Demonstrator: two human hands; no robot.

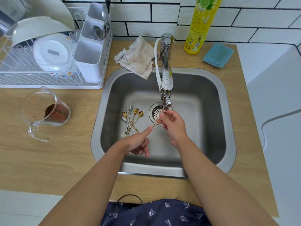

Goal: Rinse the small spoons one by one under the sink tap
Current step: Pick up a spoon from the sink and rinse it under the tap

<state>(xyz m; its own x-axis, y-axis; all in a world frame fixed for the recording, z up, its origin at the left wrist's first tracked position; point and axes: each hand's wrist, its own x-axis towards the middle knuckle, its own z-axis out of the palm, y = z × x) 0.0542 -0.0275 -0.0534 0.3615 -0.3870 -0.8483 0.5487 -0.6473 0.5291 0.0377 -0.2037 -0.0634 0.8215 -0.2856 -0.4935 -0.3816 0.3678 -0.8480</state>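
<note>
Both forearms are stretched over the sink [228, 111]. A gold spoon [155, 123] is pinched beneath the tap [166, 88] by the left hand [138, 142] and right hand [172, 123]; other spoons [132, 119] lie left of the tap.

Both forearms are bare up to the edge of the picture — no sleeves, no watch, no rings on the left hand [138, 142] or the right hand [172, 124]. Low in the view is a dark navy garment [156, 212] with small white triangle outlines — a thin black cord [130, 197] loops above it.
</note>
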